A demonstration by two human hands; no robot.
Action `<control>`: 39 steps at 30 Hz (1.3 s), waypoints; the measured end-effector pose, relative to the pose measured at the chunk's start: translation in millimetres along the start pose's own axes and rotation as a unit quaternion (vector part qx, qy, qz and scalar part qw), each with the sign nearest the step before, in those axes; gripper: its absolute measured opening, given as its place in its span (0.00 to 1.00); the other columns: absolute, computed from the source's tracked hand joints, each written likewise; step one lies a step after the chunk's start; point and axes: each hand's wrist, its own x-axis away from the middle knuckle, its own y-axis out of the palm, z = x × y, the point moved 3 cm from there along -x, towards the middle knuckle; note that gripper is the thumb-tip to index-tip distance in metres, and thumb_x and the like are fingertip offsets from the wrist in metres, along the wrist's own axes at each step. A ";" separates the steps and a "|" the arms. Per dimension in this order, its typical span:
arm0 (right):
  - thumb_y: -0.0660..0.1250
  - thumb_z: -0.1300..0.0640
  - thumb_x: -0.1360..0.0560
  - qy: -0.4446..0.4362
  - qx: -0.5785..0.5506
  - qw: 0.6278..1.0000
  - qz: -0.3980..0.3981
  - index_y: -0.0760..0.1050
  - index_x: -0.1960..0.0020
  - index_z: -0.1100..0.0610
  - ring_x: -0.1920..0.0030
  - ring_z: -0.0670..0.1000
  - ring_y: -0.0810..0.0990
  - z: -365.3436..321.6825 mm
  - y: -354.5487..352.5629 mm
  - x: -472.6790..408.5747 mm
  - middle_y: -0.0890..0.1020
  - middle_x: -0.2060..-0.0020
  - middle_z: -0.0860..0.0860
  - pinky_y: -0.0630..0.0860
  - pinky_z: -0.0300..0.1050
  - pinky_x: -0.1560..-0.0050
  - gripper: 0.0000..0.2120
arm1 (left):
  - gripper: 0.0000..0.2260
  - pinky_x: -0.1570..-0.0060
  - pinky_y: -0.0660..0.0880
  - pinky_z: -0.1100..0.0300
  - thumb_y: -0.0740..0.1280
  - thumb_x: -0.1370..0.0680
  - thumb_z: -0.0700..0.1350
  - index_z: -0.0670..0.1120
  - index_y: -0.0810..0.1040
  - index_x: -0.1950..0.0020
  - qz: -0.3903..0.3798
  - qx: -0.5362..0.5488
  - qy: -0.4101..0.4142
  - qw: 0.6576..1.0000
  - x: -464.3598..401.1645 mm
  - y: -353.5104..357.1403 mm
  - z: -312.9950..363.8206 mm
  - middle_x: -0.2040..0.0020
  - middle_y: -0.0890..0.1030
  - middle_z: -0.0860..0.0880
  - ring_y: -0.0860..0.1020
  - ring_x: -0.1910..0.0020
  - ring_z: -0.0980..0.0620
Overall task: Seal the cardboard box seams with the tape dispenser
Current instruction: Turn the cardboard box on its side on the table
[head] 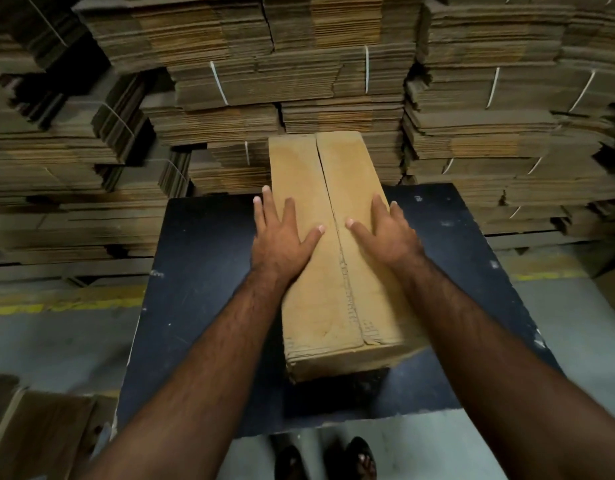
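Observation:
A long, narrow brown cardboard box (pixel 333 306) lies lengthwise on a dark table (pixel 195 306), its two top flaps folded down and meeting in a centre seam (pixel 330 202) that runs away from me. My left hand (pixel 282 233) lies flat with fingers spread on the left flap. My right hand (pixel 385 230) lies flat on the right flap, its fingers reaching the box's right edge. Both hands rest about halfway along the box, one on each side of the seam. No tape dispenser is in view.
Tall stacks of flattened, strapped cardboard (pixel 299 81) wall in the far side and both flanks of the table. A cardboard piece (pixel 39 434) stands on the floor at lower left. My sandalled feet (pixel 333 459) show below the table's near edge. Yellow floor lines (pixel 57 306) run left and right.

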 end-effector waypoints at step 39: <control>0.50 0.30 0.23 -0.230 0.087 0.969 0.001 0.57 0.23 0.47 0.24 0.55 0.56 -8.8 15.0 96.0 0.59 0.22 0.53 0.52 0.65 0.28 0.34 | 0.25 0.31 0.65 0.42 0.65 0.22 0.55 0.50 0.67 0.27 0.102 0.061 -0.103 0.988 71.8 -60.8 0.3 0.27 0.67 0.48 0.65 0.28 0.47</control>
